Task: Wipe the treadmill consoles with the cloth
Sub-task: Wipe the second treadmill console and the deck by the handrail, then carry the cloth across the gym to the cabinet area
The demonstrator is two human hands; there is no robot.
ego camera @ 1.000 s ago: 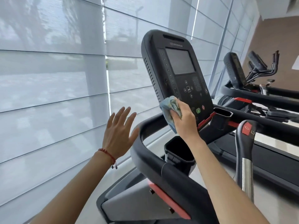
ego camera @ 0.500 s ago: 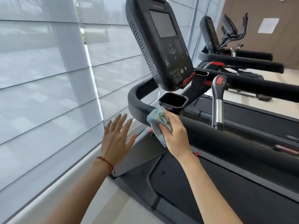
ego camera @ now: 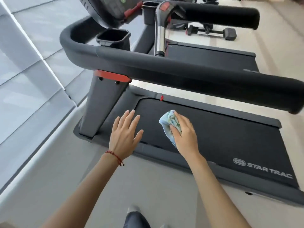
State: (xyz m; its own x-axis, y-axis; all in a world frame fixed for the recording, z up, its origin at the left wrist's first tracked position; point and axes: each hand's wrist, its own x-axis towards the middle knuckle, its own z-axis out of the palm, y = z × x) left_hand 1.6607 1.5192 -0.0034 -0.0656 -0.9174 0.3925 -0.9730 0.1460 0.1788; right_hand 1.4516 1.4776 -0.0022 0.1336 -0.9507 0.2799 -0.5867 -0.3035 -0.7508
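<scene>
Right hand, centre of frame: fingers curled round a bunched pale-blue cloth, thumb across its top. Left hand just beside it, fingers straight and spread, holding nothing; red cord bracelet at the wrist. Both poised over the dark treadmill belt, contact not certain. Farther out, the padded handrail crossing mid-frame. Console far off at the top edge, upper left of centre, only its lower part showing, tilted face angled down-right. From the cloth: up and leftward, beyond the rail. Cloth-bearing right hand probably better placed for that reach.
</scene>
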